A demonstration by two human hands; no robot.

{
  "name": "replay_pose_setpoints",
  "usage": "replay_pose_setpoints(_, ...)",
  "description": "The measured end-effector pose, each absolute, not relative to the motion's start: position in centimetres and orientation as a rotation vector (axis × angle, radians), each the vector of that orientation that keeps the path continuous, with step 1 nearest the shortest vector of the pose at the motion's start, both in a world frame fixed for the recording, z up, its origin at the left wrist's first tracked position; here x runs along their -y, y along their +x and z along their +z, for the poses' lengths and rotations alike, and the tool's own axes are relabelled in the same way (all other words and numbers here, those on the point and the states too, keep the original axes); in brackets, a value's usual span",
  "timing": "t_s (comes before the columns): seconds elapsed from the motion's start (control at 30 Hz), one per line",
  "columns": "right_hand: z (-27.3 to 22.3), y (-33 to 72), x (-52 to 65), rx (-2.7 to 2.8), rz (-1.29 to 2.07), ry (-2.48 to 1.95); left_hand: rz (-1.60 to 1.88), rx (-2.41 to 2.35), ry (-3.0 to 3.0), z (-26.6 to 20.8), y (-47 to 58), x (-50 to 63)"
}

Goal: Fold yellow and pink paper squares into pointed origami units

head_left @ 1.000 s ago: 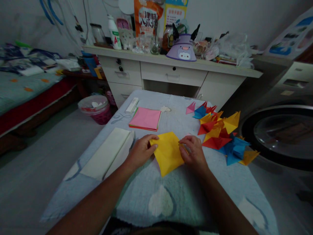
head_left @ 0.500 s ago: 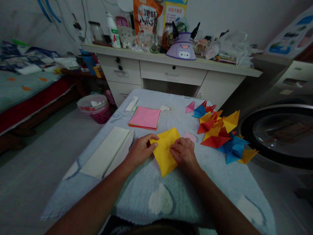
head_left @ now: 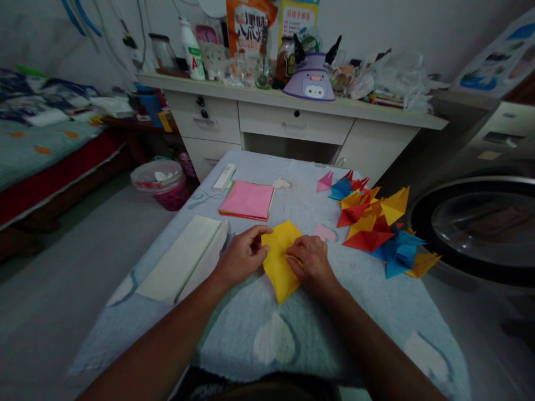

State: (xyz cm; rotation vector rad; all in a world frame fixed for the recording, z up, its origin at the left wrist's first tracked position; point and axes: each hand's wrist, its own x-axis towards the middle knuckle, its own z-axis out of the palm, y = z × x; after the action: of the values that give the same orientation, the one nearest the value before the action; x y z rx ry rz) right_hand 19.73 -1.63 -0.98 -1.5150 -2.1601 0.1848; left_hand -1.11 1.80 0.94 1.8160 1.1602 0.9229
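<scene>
A creased yellow sheet of origami paper is held between my hands above the cloth-covered table. My left hand pinches its left edge between thumb and fingers. On the other side, my right hand is closed on the paper's right part, which curls up under the fingers. A stack of square paper, pink on top, lies beyond my left hand. To the right sits a pile of folded paper cranes in red, yellow, blue and pink.
A long pale folded sheet and a small white box lie on the table's left. Behind stands a white desk crowded with bottles, jars and bags. A washing machine is at right, a pink bin at left.
My right hand has moved slightly left, bringing the yellow paper's right part inward, so the sheet looks narrower. My left hand keeps its pinch on the left edge.
</scene>
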Motion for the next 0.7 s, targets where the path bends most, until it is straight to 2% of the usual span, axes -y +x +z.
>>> replay_pose_setpoints(0.7, 1.0, 18.8, 1.7, 2.195, 0.099, -1.397, 1.023, -0.901, 2.127, 2.7, -0.3, -0.5)
